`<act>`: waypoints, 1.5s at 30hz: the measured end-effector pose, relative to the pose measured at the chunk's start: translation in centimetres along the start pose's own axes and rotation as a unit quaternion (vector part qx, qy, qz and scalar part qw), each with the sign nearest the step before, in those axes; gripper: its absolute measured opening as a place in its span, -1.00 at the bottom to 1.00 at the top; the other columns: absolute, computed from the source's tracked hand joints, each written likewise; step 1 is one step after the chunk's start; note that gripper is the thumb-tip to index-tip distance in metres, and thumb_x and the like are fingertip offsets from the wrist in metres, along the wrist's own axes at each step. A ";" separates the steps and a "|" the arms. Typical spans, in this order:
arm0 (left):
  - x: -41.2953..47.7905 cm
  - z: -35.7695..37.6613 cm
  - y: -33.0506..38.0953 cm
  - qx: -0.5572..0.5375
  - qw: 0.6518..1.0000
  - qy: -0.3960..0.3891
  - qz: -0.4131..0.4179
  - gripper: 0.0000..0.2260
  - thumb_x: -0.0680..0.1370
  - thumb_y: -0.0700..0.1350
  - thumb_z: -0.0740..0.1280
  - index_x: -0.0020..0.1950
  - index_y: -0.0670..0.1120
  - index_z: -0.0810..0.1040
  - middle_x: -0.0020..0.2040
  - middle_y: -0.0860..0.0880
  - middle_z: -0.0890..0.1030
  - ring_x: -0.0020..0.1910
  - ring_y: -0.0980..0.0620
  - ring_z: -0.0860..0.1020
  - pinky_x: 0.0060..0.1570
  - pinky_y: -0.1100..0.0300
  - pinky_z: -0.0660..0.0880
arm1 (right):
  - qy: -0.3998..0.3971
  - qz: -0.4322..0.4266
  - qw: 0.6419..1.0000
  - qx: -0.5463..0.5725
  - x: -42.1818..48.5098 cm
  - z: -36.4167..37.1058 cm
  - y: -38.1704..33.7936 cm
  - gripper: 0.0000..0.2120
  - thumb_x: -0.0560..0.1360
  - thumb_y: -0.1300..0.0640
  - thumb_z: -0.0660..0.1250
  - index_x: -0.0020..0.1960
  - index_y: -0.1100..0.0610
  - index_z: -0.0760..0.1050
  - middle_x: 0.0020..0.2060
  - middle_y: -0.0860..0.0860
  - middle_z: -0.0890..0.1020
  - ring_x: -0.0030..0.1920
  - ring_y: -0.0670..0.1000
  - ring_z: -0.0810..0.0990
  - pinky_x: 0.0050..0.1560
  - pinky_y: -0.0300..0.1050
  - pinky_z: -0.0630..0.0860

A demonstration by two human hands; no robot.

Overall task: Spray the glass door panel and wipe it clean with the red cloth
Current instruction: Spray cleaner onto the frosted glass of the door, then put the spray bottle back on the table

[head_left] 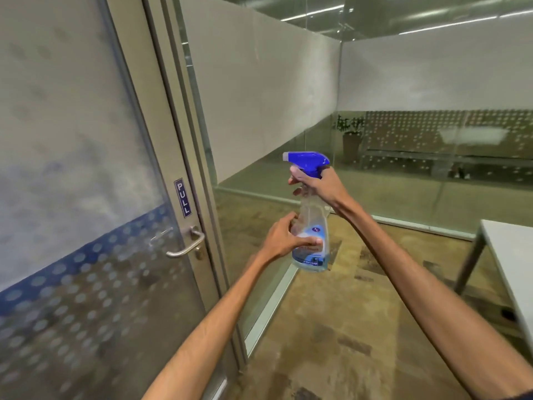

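A clear spray bottle (pixel 313 226) with a blue trigger head stands upright in mid-air at the centre of the head view, its nozzle pointing left toward the door. My right hand (pixel 315 184) grips its neck under the trigger. My left hand (pixel 284 238) wraps around the labelled lower body. The glass door panel (pixel 72 168), frosted with a blue band and dot pattern, fills the left side, with a metal lever handle (pixel 187 245) and a "PULL" sticker (pixel 183 197) on its frame. No red cloth is in view.
A fixed glass partition (pixel 259 96) with a frosted band runs right of the door frame. A white table (pixel 510 255) with a grey leg stands at the right edge. Brown mottled floor (pixel 360 313) lies below. A potted plant (pixel 350 134) shows beyond the glass.
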State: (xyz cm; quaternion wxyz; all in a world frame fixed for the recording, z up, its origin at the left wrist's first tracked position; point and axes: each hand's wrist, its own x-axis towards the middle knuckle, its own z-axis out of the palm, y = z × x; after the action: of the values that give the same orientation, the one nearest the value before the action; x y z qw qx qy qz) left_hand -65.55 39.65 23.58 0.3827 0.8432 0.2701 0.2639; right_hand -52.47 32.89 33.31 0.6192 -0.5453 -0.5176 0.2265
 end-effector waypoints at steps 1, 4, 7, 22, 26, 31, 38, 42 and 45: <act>0.3 0.7 0.5 -0.001 1.000 -0.008 -0.001 -0.59 0.30 0.16 0.60 -0.07 0.05 0.48 -0.14 0.12 0.59 -0.20 0.06 0.54 -0.21 0.15 0.48 | 0.005 0.003 1.000 -0.011 -0.3 -1.0 0.1 -0.66 0.51 -0.04 0.47 0.15 0.17 0.60 -0.10 0.06 0.75 -0.12 0.03 0.73 -0.04 -0.02 0.67; 1.4 3.2 2.0 -0.011 0.999 -0.030 0.012 -0.53 0.32 0.12 0.60 0.12 -0.02 0.56 0.03 0.01 0.67 -0.02 -0.02 0.63 0.02 0.06 0.58 | 0.030 0.012 0.998 -0.048 -1.5 -4.2 0.5 -0.72 0.56 0.01 0.40 0.12 0.20 0.60 -0.05 0.06 0.73 -0.13 -0.07 0.73 -0.09 -0.24 0.59; 2.7 6.1 3.3 -0.007 0.999 -0.040 0.027 -0.40 0.32 0.15 0.60 0.26 -0.05 0.55 0.13 -0.01 0.65 0.03 0.00 0.61 -0.07 0.24 0.53 | 0.075 0.017 0.996 -0.046 -2.5 -7.3 0.8 -0.85 0.61 0.06 0.34 0.02 0.14 0.59 -0.08 0.05 0.72 -0.20 -0.18 0.71 -0.25 -0.42 0.51; 6.9 28.4 15.4 -0.044 0.993 -0.099 0.046 -0.27 0.13 0.35 0.57 0.22 0.07 0.59 0.08 0.07 0.68 0.00 0.05 0.63 0.01 -0.02 0.63 | 0.171 0.055 0.975 -0.131 -11.9 -31.2 2.1 -0.81 0.61 -0.07 0.31 0.06 0.05 0.57 -0.04 -0.03 0.72 -0.07 -0.10 0.71 -0.06 -0.21 0.63; 7.2 34.1 18.8 -0.032 0.990 -0.123 0.060 -0.30 0.14 0.31 0.60 0.18 0.02 0.61 0.06 0.05 0.68 -0.03 0.05 0.63 -0.01 0.01 0.63 | 0.187 0.076 0.964 -0.175 -15.9 -38.0 2.4 -0.79 0.57 -0.06 0.37 0.08 0.07 0.59 -0.05 -0.01 0.72 -0.03 -0.06 0.69 -0.06 -0.16 0.63; 6.9 41.1 22.2 -0.015 0.985 -0.155 0.073 -0.33 0.17 0.30 0.59 0.15 0.00 0.59 0.05 0.02 0.66 -0.06 0.04 0.62 -0.03 0.02 0.64 | 0.201 0.126 0.948 -0.213 -20.9 -45.1 3.1 -0.65 0.51 -0.08 0.44 0.17 0.12 0.56 -0.05 -0.01 0.68 -0.07 -0.10 0.65 -0.10 -0.26 0.53; 7.0 49.2 26.2 -0.027 0.972 -0.214 0.090 -0.46 0.18 0.29 0.60 0.03 0.10 0.54 -0.06 0.10 0.61 -0.12 0.10 0.59 -0.21 0.22 0.59 | 0.226 0.146 0.928 -0.258 -26.0 -52.2 3.2 -0.78 0.50 -0.05 0.45 0.03 0.07 0.60 -0.14 -0.02 0.70 -0.17 -0.12 0.67 -0.17 -0.30 0.56; 7.4 53.6 27.7 -0.044 0.963 -0.251 0.092 -0.46 0.23 0.23 0.61 0.08 0.05 0.54 -0.01 0.03 0.63 -0.11 0.07 0.60 -0.20 0.23 0.60 | 0.246 0.163 0.915 -0.275 -28.3 -55.6 3.8 -0.73 0.50 -0.05 0.45 0.05 0.13 0.59 -0.15 0.00 0.68 -0.13 -0.03 0.67 -0.15 -0.26 0.58; 7.9 56.8 28.7 -0.045 0.956 -0.272 0.099 -0.45 0.27 0.18 0.61 0.14 -0.01 0.54 0.02 -0.03 0.63 -0.06 -0.01 0.62 -0.09 0.09 0.66 | 0.262 0.174 0.907 -0.282 -29.6 -58.1 4.5 -0.69 0.51 -0.04 0.45 0.09 0.18 0.59 -0.14 0.01 0.66 -0.12 -0.01 0.66 -0.13 -0.25 0.56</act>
State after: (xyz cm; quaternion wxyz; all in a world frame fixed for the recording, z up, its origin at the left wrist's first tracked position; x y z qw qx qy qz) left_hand -15.63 0.20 15.85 0.4514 0.8874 0.0583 0.0735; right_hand -10.33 -16.37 25.07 0.5040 -0.8181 -0.2760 0.0242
